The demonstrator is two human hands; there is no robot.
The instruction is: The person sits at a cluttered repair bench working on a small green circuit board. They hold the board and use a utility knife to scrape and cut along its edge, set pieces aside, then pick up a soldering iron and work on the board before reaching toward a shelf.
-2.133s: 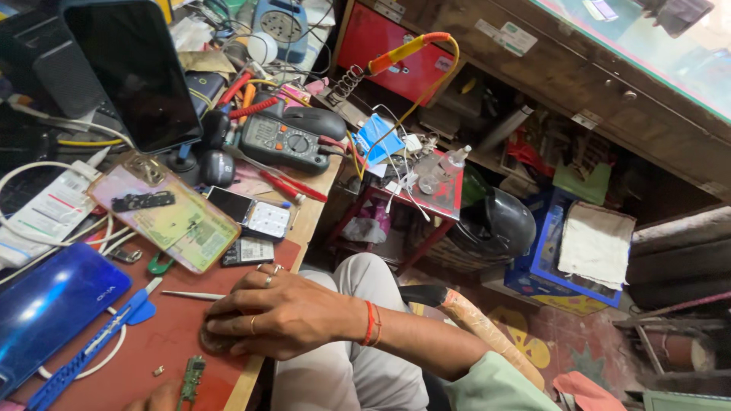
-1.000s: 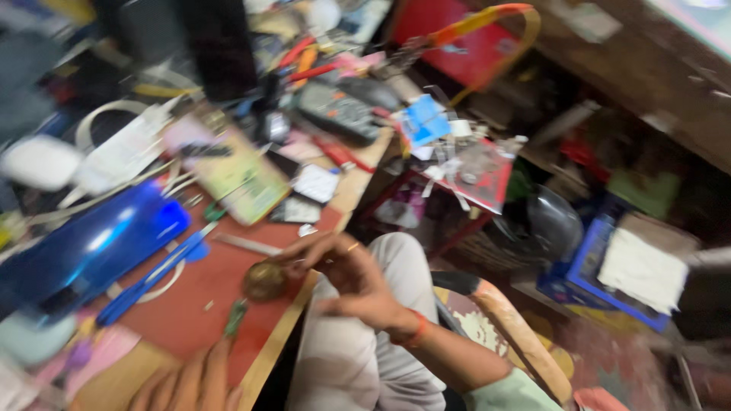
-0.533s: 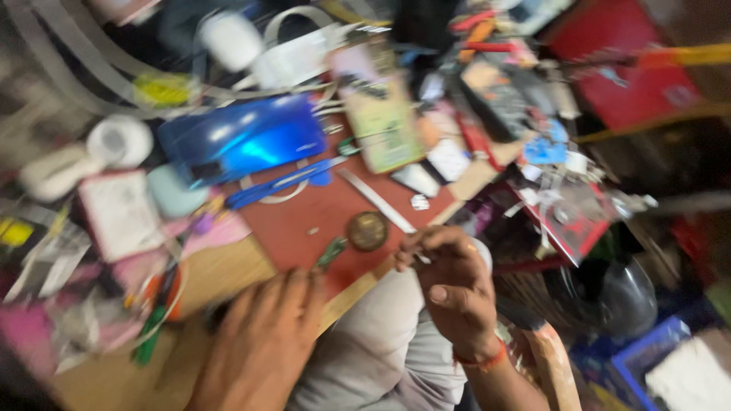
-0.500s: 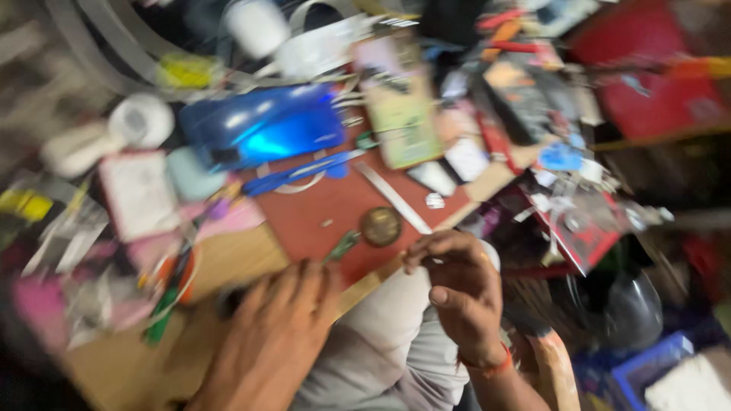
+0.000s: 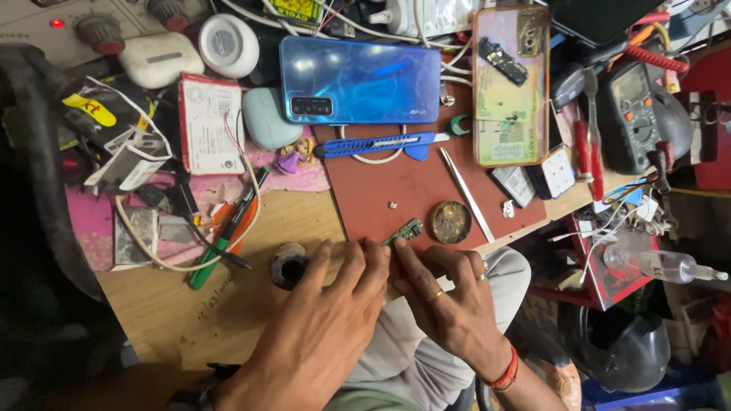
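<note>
Here we pinch a small green circuit board [image 5: 403, 231] between our left hand [image 5: 320, 335] and right hand [image 5: 449, 304], fingertips closed on it, at the red mat's [image 5: 396, 190] near edge beside a round brass tin [image 5: 451, 221].

Head-worn view, looking steeply down, close over cluttered workbench [image 5: 228, 304]

Small rectangular circuit board [image 5: 403, 231]: green with dark components. Rubber work mat [image 5: 411, 190] beneath it: brick red. Wooden counter [image 5: 228, 304]: pale tan. Glossy smartphone back [image 5: 358, 80]: iridescent blue. Plastic utility knife [image 5: 377, 145]: blue. Round metal tin [image 5: 451, 221]: brass-brown. Cloth [image 5: 289, 179] under the small doll: pink. Thread band [image 5: 506, 374] on the right wrist: red. Marker pen [image 5: 221, 243]: orange and green.
</note>
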